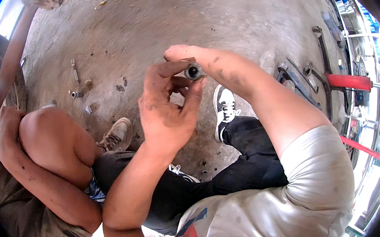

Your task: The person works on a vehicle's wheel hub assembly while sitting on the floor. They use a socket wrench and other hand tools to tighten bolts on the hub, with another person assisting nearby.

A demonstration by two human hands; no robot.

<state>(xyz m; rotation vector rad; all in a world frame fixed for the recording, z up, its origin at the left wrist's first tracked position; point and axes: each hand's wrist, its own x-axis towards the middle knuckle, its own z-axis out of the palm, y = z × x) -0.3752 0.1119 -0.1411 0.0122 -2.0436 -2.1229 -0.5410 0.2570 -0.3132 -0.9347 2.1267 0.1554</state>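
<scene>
My left hand [165, 107] is raised in the middle of the view, its thumb and forefinger pinching a short hollow metal cylinder [193, 71]. The cylinder's end faces up and shows a dark round hole; it looks like a socket, though its exact kind is unclear. Right behind it, my right hand [177, 52] is bent inward at the end of my outstretched forearm. The left hand and the wrist hide most of its fingers, so I cannot see what it holds, if anything. Dark smudges mark both of my arms.
A co-worker's bent knee [45, 129] and arms are close on my left, beside a wheel [16, 93]. A metal rod [74, 70] and a small metal cylinder [76, 94] lie on the stained concrete floor. To my right are dark metal bars [300, 84] and a red cylindrical part [349, 81].
</scene>
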